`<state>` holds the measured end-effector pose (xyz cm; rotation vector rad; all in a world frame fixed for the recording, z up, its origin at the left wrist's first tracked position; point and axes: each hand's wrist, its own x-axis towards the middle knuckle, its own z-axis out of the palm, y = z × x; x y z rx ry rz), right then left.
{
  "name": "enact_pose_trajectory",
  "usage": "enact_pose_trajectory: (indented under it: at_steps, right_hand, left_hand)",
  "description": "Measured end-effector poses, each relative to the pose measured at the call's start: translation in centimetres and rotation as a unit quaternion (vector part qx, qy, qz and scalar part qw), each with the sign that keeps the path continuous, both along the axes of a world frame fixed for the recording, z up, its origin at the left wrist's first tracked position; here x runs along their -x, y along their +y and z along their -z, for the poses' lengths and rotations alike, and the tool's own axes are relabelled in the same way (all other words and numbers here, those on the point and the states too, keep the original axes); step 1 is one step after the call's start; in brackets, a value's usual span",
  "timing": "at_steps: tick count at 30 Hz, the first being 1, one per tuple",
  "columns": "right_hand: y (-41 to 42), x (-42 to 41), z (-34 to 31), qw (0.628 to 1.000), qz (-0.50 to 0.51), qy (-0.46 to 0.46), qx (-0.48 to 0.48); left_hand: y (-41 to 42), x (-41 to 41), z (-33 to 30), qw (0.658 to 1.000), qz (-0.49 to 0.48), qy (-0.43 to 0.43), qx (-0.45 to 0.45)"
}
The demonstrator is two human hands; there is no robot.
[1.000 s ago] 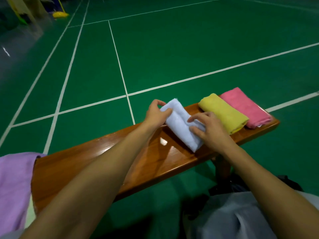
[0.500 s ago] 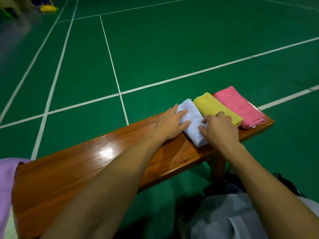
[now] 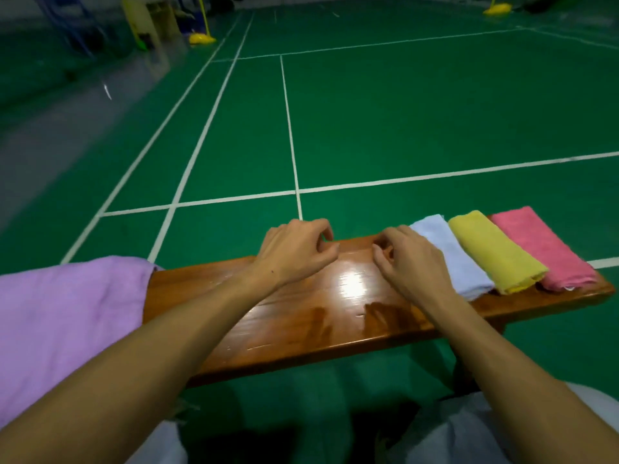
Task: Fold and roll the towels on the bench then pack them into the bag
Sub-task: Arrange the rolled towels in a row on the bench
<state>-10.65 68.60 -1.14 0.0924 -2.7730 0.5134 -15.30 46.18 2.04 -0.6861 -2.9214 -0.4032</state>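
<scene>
Head view: both hands over the middle of the wooden surface [image 3: 301, 329], holding nothing. Left hand [image 3: 294, 252] has fingers [image 3: 321, 229] loosely curled, tips bent down toward the far edge of the surface; cannot tell if they touch the wood. Right hand [image 3: 412, 259] same pose, fingers [image 3: 388, 236] curled loosely with the thumb apart from them, back of the hand just beside the white towel [image 3: 445, 249] and covering part of its near left side; contact unclear. Three rolled or folded towels lie side by side at the right end of the surface, long sides touching, all angled the same way: white towel nearest the hands, yellow towel [image 3: 492, 252] in the middle, pink towel [image 3: 539, 246] outermost near the surface's right end. Yellow one shows a layered open end facing the camera; pink one has a small white tag or edge at its near end, too small to read. Purple towel [image 3: 67, 323] lies spread flat and loose at the left end, draped over the surface edge and cut off by the left frame border. Shiny glare spot on the wood between the hands, finger reflections below it. Green court floor [image 3: 402, 112] with white lines behind. Grey fabric [image 3: 502, 430] at the bottom right and bottom left is probably the person's clothing, blurred. Dark area under the surface is hard to make out. Yellow post bases [image 3: 201, 39] far back, blurred.
</scene>
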Motion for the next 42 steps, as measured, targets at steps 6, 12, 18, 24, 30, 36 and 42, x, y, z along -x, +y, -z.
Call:
enact_pose_trajectory:
  at_steps: [6,12,18,24,30,36,42]
  right_hand:
    - [-13.0,-1.2,-1.5,0.985,-0.164,-0.009,0.043]
    - [-25.4,-2.3,-1.2,0.957,-0.263,-0.056,0.112]
    - [-36.7,-3.3,1.5,0.935,-0.309,-0.144,0.102]
    - [-43.5,-1.6,3.9,0.954,-0.192,-0.214,0.081]
    - [-45.6,1.6,5.8,0.932,-0.129,-0.278,0.191]
    - [-44.6,1.9,6.0,0.901,-0.127,-0.295,0.291]
    - [-42.0,1.6,4.5,0.86,-0.101,-0.282,0.412]
  left_hand:
    - [-16.0,-5.0,-0.4,0.99,-0.127,-0.009,0.065]
    - [-29.6,-10.8,-0.5,0.966,-0.25,-0.032,0.063]
    - [-39.7,-14.8,0.7,0.938,-0.334,-0.062,0.074]
    - [-47.7,-16.0,3.2,0.887,-0.434,-0.088,0.133]
    - [-50.3,-15.8,5.1,0.853,-0.516,-0.056,0.057]
    - [-50.2,-14.6,5.8,0.862,-0.506,-0.018,0.0]
    - [-50.1,-13.9,5.8,0.839,-0.534,0.004,-0.107]
